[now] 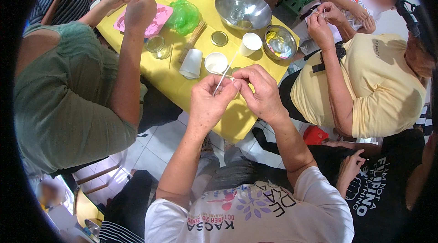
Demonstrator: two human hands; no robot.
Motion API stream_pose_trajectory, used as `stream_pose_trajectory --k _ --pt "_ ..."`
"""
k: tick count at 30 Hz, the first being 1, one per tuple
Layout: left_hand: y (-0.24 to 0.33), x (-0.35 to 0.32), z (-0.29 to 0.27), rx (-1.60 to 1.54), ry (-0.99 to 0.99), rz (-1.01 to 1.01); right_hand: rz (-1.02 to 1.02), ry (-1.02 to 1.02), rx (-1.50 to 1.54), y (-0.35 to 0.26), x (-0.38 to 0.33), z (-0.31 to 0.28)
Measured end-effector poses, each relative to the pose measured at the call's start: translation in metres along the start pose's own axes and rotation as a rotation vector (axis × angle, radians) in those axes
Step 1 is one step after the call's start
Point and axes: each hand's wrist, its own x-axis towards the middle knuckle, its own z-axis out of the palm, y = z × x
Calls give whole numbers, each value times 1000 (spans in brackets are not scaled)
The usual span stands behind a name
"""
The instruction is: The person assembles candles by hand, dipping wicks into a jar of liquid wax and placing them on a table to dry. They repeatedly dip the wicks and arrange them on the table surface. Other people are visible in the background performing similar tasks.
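Both hands meet above the near edge of the yellow table [237, 119], seen from the head camera. Left hand [209, 103] is curled nearly closed, thumb and forefinger pinching the lower end of a thin white stick [224, 73]. Right hand [261, 94] is likewise bent in, its fingertips nipping a small pale bit at the same stick, just beside the left thumb; the two hands touch there. From that pinch the stick slants up and away toward a white paper cup [250, 43], past another white cup [216, 62] just beyond the knuckles. Farther along the table stand a large steel bowl [243, 7], a smaller steel bowl [279, 42], a green plastic bag [184, 15] and a pink mould [150, 19]. Other people's hands work at the table's left and right sides.
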Motion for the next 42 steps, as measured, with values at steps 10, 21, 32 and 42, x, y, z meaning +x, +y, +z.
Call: stream_pose_trajectory --k 10,21,32,42 --pt "-11 -8 6 129 128 198 363 32 353 -4 -4 2" --pt "-1 -9 1 809 77 529 327 -64 259 4 -11 1" --pt "12 -8 7 625 48 240 121 -127 27 -2 -9 -10" --pt "6 -5 4 406 56 79 48 -102 -74 -3 -17 0"
